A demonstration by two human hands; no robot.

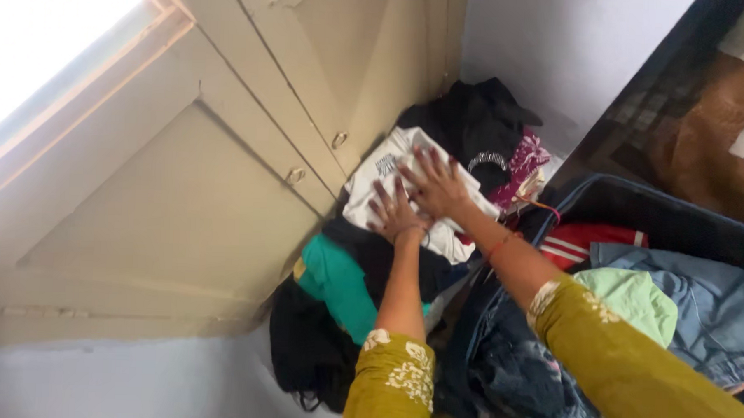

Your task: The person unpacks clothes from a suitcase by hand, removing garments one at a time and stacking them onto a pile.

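White cloth [390, 172] under both palms | left hand [395, 210] flat, fingers spread | right hand [435, 185] flat, fingers spread, just beside | black clothes [474, 122] beyond | teal garment [340, 286] nearer.

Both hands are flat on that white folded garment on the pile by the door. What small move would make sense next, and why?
Probably press and smooth the white folded garment flatter. Both the left hand and the right hand lie open, palms down, on it, gripping nothing, and it sits atop an uneven pile of a teal cloth and black clothes beside the beige panelled door.
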